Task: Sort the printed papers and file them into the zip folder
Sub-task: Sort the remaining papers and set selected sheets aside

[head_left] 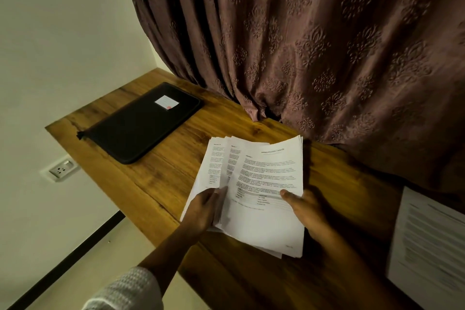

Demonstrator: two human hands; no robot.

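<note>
— Logging layout: counter (156,184) carries the zip folder (141,123) flat at far left, looks zipped, parked away from your sorting.
— Printed papers (264,184) fanned so headings show; your left hand (203,209) pinches the left sheets, right hand (307,211) thumb-clamps the top page.

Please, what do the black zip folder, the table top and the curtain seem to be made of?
Zip folder: probably black fabric or soft synthetic, matte; no shine, rounded padded-looking edges.
Table top: wood or wood-look laminate, slight sheen; grain and dark knots show.
Curtain: woven cloth, brownish, faintly glossy, with raised floral pattern and soft folds.
</note>
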